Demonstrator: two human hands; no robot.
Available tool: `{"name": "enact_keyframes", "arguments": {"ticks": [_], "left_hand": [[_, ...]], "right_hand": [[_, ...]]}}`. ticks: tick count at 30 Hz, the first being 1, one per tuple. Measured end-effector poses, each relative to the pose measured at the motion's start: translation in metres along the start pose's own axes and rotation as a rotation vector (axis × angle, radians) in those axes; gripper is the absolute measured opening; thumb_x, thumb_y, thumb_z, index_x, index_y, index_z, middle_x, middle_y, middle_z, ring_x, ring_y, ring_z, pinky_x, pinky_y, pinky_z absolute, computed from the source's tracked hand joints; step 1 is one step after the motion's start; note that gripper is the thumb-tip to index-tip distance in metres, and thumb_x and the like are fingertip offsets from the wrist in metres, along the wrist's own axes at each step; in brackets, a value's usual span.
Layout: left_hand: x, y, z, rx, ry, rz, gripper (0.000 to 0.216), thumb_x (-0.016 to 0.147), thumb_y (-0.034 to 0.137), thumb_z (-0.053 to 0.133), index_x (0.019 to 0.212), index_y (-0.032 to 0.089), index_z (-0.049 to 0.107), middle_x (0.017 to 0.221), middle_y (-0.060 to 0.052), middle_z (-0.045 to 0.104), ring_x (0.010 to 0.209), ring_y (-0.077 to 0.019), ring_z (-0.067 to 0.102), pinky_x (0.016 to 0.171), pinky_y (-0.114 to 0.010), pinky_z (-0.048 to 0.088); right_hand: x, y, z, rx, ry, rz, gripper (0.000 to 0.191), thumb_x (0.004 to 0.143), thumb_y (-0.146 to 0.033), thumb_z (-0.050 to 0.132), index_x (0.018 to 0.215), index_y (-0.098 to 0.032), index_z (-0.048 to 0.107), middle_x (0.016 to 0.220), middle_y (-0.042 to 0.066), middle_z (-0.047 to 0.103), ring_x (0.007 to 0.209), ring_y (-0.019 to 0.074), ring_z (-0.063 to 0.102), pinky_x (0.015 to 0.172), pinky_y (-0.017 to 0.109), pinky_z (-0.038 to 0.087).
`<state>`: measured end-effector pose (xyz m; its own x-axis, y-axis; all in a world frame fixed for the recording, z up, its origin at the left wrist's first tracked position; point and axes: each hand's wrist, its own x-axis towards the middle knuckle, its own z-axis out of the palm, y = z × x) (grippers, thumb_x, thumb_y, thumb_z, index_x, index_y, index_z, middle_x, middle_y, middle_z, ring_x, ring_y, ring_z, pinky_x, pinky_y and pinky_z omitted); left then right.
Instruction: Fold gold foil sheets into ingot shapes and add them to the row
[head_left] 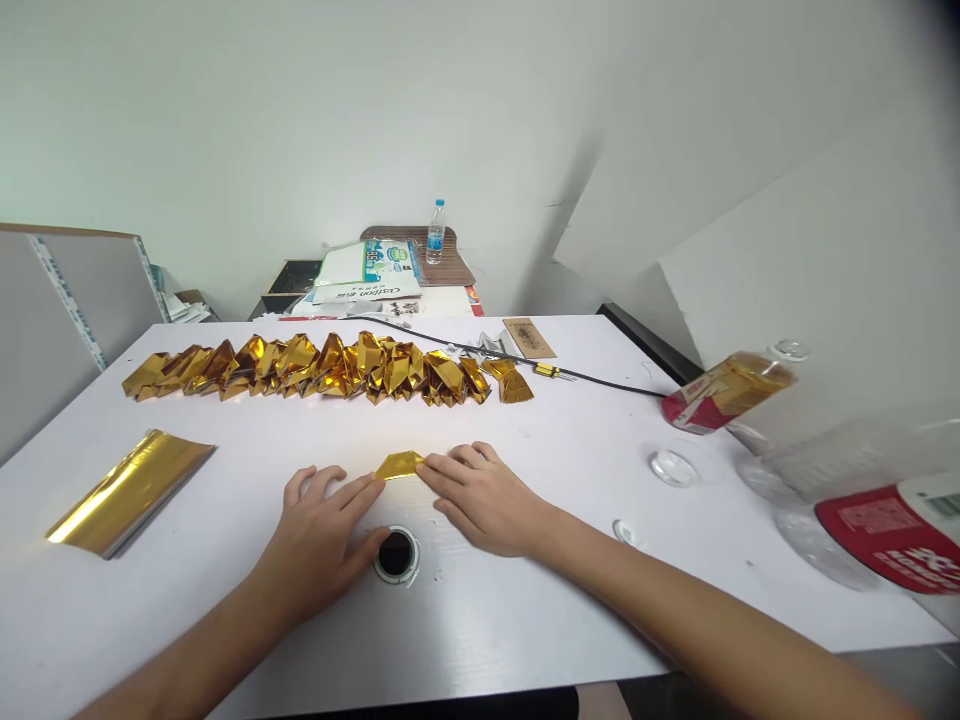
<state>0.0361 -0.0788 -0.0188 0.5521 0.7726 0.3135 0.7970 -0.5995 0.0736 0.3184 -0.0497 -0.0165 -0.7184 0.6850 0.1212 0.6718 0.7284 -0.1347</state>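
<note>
A small folded piece of gold foil paper [400, 465] lies flat on the white table, its shape a low trapezoid. My left hand [322, 535] rests with fingers extended, the fingertips touching the paper's left corner and the thumb spread near a round dark-centred cap-like disc [396, 555]. On the opposite corner press the fingertips of my right hand [487, 500], also stretched out, its thumb apart. Behind them runs a long row of folded gold paper pieces [330, 368]. To the left is a stack of gold foil sheets [135, 490], slightly curled.
A tilted bottle of amber liquid [720, 392] and a large clear bottle with a red label [885, 525] are at the right. Near them lie a clear lid [675, 466] and a white cap [625, 533]. A black cable [600, 381] crosses the back, by a brown card [529, 338].
</note>
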Motion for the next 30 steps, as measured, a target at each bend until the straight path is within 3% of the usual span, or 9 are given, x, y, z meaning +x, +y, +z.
{"name": "enact_keyframes", "arguments": {"ticks": [4,9,16,23,26,30], "left_hand": [[0.014,0.012,0.004,0.017,-0.058,-0.007,0.061,0.094,0.061,0.065,0.141,0.021,0.066,0.120,-0.012,0.075,0.110,-0.0359,0.059,0.111,-0.061,0.029],[0.016,0.008,0.013,-0.035,-0.112,0.042,0.081,0.087,0.082,0.059,0.139,0.020,0.067,0.117,-0.015,0.071,0.110,-0.0362,0.058,0.110,-0.061,0.033],[0.017,0.000,0.014,-0.064,-0.128,0.102,0.066,0.097,0.066,0.057,0.141,0.017,0.062,0.145,-0.016,0.063,0.138,-0.0416,0.047,0.112,-0.058,0.035],[0.014,-0.001,0.023,-0.078,-0.149,0.053,0.064,0.097,0.065,0.057,0.143,0.022,0.061,0.164,-0.013,0.049,0.151,-0.0461,0.035,0.115,-0.062,0.033],[0.019,-0.002,0.023,-0.094,-0.121,0.032,0.048,0.100,0.058,0.057,0.128,0.021,0.067,0.161,-0.013,0.052,0.149,-0.0444,0.038,0.114,-0.061,0.036],[0.034,-0.003,0.018,-0.106,-0.092,0.026,0.023,0.105,0.037,0.053,0.110,0.020,0.068,0.142,-0.012,0.066,0.132,-0.0361,0.054,0.105,-0.054,0.045]], "right_hand": [[0.009,0.003,-0.001,-0.053,-0.001,-0.047,0.038,0.110,-0.032,0.045,0.140,-0.014,0.060,0.135,0.016,0.067,0.116,0.0318,0.053,0.097,0.047,0.038],[0.007,0.007,0.004,-0.051,0.027,-0.101,0.038,0.107,-0.025,0.047,0.141,-0.012,0.058,0.147,0.016,0.060,0.127,0.0319,0.050,0.102,0.049,0.039],[0.013,0.002,-0.002,-0.128,-0.015,-0.125,0.031,0.099,-0.023,0.052,0.126,-0.013,0.064,0.157,0.018,0.053,0.129,0.0350,0.048,0.104,0.053,0.039],[0.020,0.002,-0.002,-0.037,-0.041,-0.076,0.029,0.092,-0.022,0.056,0.118,-0.014,0.063,0.164,0.017,0.046,0.132,0.0363,0.046,0.104,0.054,0.039],[0.029,0.004,-0.001,0.094,-0.004,-0.002,0.019,0.098,-0.026,0.058,0.113,-0.016,0.063,0.152,0.015,0.060,0.128,0.0326,0.049,0.105,0.052,0.037],[0.043,0.000,0.002,0.167,0.055,0.080,0.015,0.102,-0.029,0.060,0.110,-0.018,0.064,0.116,0.011,0.073,0.116,0.0278,0.055,0.101,0.046,0.036]]}}
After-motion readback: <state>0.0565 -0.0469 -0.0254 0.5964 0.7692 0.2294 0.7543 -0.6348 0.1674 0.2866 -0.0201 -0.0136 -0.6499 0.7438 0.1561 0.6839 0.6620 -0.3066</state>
